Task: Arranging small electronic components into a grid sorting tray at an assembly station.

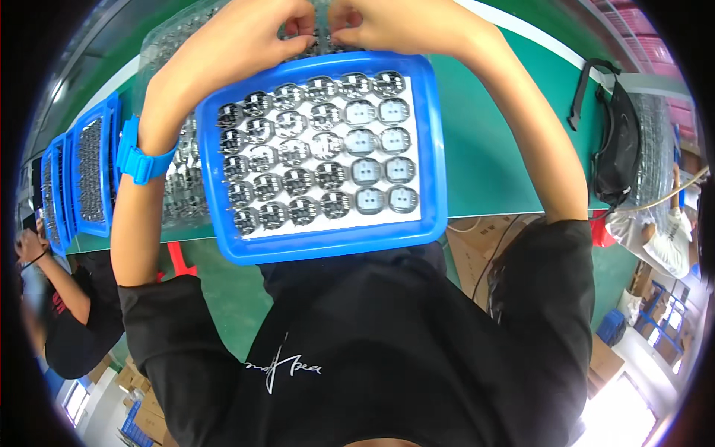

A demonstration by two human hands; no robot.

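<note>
My left hand (274,28) is closed in a pinch, thumb against fingertips, above a clear plastic tray (158,46) at the far side of the table. Close beside it, my right hand (376,27) is pinched too. What either set of fingertips holds is too small or hidden to make out. Between my forearms, nearest to me, lies a blue tray (438,171) with a white liner. Rows of round, shiny dark parts (296,181) fill most of it. In the two columns on the right, several of them show pale, whitish faces (366,171).
Blue trays (91,171) of small parts stand at the left, near a co-worker's arm (63,276). On the green table (514,141), a black bag with a strap (620,141) lies at the right. Cardboard (477,253) sits below the table edge.
</note>
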